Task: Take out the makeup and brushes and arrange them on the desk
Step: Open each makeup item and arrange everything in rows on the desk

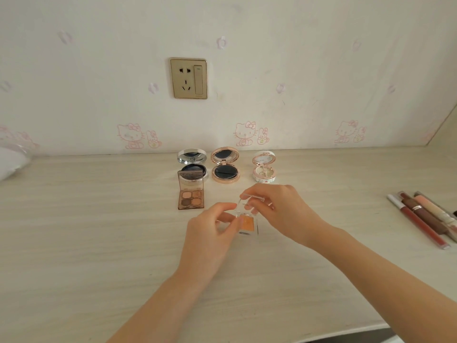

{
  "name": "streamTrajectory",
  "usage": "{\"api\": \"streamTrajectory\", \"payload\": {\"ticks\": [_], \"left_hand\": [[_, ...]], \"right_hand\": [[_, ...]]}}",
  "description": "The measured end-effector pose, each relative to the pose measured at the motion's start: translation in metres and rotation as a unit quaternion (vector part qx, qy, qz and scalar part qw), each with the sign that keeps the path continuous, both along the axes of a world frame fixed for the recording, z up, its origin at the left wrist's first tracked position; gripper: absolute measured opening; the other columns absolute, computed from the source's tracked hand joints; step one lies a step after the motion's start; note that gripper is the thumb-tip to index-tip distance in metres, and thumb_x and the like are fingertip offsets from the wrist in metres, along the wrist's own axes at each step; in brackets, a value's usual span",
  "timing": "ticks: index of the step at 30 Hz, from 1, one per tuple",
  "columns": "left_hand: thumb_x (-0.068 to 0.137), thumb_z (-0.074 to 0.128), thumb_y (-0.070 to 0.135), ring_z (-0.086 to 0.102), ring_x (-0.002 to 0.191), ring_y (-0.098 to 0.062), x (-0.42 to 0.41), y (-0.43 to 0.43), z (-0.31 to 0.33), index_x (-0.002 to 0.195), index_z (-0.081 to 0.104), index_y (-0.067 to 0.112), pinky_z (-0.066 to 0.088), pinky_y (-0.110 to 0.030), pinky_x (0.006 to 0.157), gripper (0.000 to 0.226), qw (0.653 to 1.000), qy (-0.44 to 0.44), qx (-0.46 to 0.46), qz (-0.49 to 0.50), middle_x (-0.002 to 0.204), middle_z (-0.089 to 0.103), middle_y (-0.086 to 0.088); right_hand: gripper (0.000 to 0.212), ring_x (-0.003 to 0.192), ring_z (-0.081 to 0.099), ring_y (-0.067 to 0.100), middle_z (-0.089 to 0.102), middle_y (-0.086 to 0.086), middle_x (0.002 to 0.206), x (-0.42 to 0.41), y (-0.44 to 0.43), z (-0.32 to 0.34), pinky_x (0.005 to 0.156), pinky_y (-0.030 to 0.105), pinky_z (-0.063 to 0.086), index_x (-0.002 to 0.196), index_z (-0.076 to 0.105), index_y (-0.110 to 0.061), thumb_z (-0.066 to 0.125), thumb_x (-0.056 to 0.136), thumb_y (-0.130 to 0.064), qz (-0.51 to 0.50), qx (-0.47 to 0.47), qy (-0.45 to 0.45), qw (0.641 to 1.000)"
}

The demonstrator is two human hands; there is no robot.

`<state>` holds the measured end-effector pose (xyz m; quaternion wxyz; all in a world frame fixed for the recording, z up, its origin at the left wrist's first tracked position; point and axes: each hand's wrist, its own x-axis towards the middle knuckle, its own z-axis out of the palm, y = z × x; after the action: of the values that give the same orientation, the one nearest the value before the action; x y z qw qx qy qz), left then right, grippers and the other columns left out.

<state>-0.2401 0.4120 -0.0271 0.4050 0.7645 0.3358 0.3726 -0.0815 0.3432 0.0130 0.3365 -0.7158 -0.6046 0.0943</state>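
Left hand (pixel 210 227) pinches the clear eyeshadow case (pixel 248 224) at its 3 o'clock; right hand (pixel 280 206), at the case's 1 o'clock, apparently pinches the raised lid (pixel 252 197). Both hands equally near.

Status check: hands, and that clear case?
Left hand grips clear case; right hand pinches its raised lid. Palette close behind, not touching.

Beyond and above your grip you see a gold-framed socket (pixel 188 78). Pink cartoon cats (pixel 244 133) dot the wallpaper (pixel 321 70). Far left of your grip lies a white bundle (pixel 12 162), partly cropped.
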Motion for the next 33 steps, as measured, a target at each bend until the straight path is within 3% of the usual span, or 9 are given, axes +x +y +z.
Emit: {"api": "streamTrajectory", "payload": {"ticks": [4,7,10,13,17,20,25,33], "left_hand": [[0.082,0.069,0.040,0.048,0.100,0.002,-0.001,0.000,-0.003,0.115,0.062,0.033,0.034,-0.013,0.080,0.035,0.991,0.077,0.112,0.017,0.082,0.066,0.024],[0.080,0.071,0.041,0.043,0.101,0.003,0.001,0.000,-0.005,0.117,0.061,0.034,0.036,-0.017,0.081,0.039,0.984,0.108,0.141,0.028,0.085,0.064,0.022],[0.077,0.073,0.042,0.047,0.100,-0.003,0.000,-0.001,-0.006,0.108,0.066,0.035,0.042,-0.023,0.081,0.033,0.979,0.129,0.152,0.031,0.084,0.059,0.021],[0.075,0.077,0.036,0.053,0.091,-0.012,-0.001,-0.003,-0.005,0.101,0.073,0.033,0.044,-0.026,0.075,0.027,0.974,0.130,0.180,0.036,0.074,0.042,0.029],[0.078,0.074,0.036,0.048,0.097,-0.012,-0.001,0.000,-0.008,0.101,0.074,0.029,0.042,-0.024,0.081,0.023,0.962,0.160,0.221,0.026,0.092,0.065,0.017],[0.079,0.074,0.035,0.048,0.099,-0.011,0.000,0.001,-0.011,0.099,0.075,0.029,0.042,-0.021,0.081,0.021,0.961,0.161,0.225,0.024,0.098,0.065,0.016],[0.079,0.074,0.034,0.047,0.101,-0.007,0.000,0.001,-0.013,0.100,0.074,0.028,0.042,-0.020,0.081,0.022,0.961,0.163,0.224,0.021,0.098,0.066,0.018],[0.080,0.072,0.035,0.048,0.101,-0.007,0.001,0.002,-0.013,0.100,0.074,0.027,0.044,-0.023,0.083,0.022,0.962,0.162,0.218,0.026,0.098,0.066,0.017]], "right_hand": [[0.021,0.070,0.065,-0.003,0.068,-0.016,0.077,0.001,0.006,-0.002,0.074,0.013,0.049,0.105,0.067,-0.024,0.052,0.095,-0.014,0.003,-0.023,-0.017,1.000],[0.023,0.073,0.064,-0.003,0.066,-0.019,0.078,0.000,0.008,-0.003,0.079,0.026,0.052,0.104,0.067,-0.027,0.051,0.095,-0.015,-0.010,-0.040,-0.032,0.999],[0.024,0.085,0.066,0.006,0.070,-0.015,0.086,-0.002,0.010,-0.004,0.082,0.036,0.053,0.107,0.067,-0.028,0.051,0.094,-0.017,-0.018,-0.058,-0.052,0.997],[0.022,0.098,0.064,0.013,0.072,-0.013,0.099,-0.004,0.013,-0.005,0.084,0.038,0.051,0.112,0.067,-0.030,0.052,0.096,-0.024,-0.016,-0.068,-0.087,0.994],[0.021,0.103,0.062,0.015,0.071,-0.013,0.106,-0.005,0.013,-0.008,0.083,0.040,0.051,0.112,0.068,-0.030,0.053,0.097,-0.027,-0.008,-0.067,-0.111,0.992],[0.021,0.100,0.063,0.018,0.071,-0.009,0.105,-0.005,0.014,-0.011,0.082,0.041,0.051,0.112,0.068,-0.029,0.054,0.097,-0.027,0.002,-0.066,-0.116,0.991],[0.023,0.099,0.065,0.011,0.073,-0.005,0.100,-0.002,0.020,-0.012,0.086,0.038,0.051,0.113,0.067,-0.021,0.055,0.093,-0.016,0.012,-0.069,-0.068,0.995],[0.021,0.087,0.065,-0.001,0.073,-0.009,0.096,0.004,0.024,-0.012,0.082,0.016,0.049,0.103,0.071,-0.018,0.057,0.090,-0.008,0.044,-0.064,-0.049,0.996]]}}
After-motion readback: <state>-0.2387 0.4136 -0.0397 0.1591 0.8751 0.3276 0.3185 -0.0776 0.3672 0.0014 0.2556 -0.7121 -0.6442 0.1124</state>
